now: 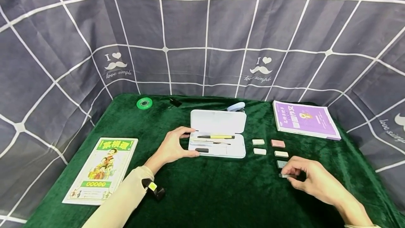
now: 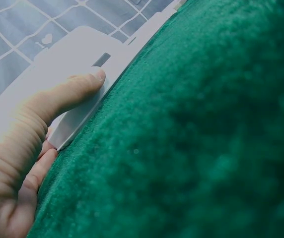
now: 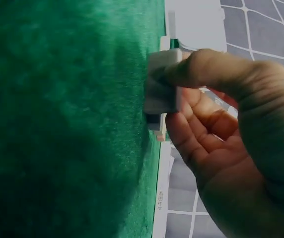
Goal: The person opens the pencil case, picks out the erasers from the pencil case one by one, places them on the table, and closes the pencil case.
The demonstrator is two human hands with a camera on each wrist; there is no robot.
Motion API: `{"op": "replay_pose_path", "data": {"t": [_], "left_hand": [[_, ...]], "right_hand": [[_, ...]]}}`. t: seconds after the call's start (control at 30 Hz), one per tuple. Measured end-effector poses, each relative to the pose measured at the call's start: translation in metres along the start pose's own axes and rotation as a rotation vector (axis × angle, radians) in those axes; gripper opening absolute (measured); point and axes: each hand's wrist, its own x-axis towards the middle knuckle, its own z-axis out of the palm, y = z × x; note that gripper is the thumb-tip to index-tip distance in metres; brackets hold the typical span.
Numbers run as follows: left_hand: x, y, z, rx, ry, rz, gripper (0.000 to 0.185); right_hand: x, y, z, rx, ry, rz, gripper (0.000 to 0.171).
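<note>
An open white pencil case (image 1: 218, 122) lies on the green cloth, its lid tilted back. Inside are a yellow-and-black pen (image 1: 218, 137), a thin brush-like stick (image 1: 210, 143) and a dark eraser-like block (image 1: 201, 150). My left hand (image 1: 172, 146) grips the case's left end, thumb at the front edge, fingers at the back corner. My right hand (image 1: 313, 178) pinches a grey eraser (image 3: 162, 94) between thumb and fingers, at the near end of a group of erasers. Close to its fingertips sits a blue-grey eraser (image 1: 281, 164), partly hidden; beyond it are a white one (image 1: 281, 154) and a pink one (image 1: 278, 143).
Two pale erasers (image 1: 259, 151) lie just right of the case. A purple book (image 1: 307, 120) is at the back right, a green-and-white book (image 1: 102, 168) at the left. Green tape (image 1: 144, 103), a small black item (image 1: 175, 102) and a light-blue stapler-like object (image 1: 236, 107) lie toward the back.
</note>
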Motion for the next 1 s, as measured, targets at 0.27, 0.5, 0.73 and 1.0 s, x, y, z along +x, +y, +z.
{"op": "replay_pose_path", "data": {"t": [0.27,0.5,0.73,1.0], "left_hand": [[0.001,0.0,0.002,0.005,0.001,-0.015,0.086],[0.001,-0.001,0.001,-0.007,-0.001,-0.007,0.086],[0.0,0.0,0.0,-0.015,0.004,0.0,0.085],[0.0,-0.002,0.001,0.0,-0.003,-0.003,0.085]], "right_hand": [[-0.005,0.005,-0.002,0.051,-0.098,0.054,0.038],[0.01,-0.003,-0.004,0.03,-0.1,0.066,0.033],[0.064,-0.022,0.003,0.034,-0.017,-0.007,0.041],[0.127,-0.036,0.028,0.138,-0.024,0.023,0.037]]}}
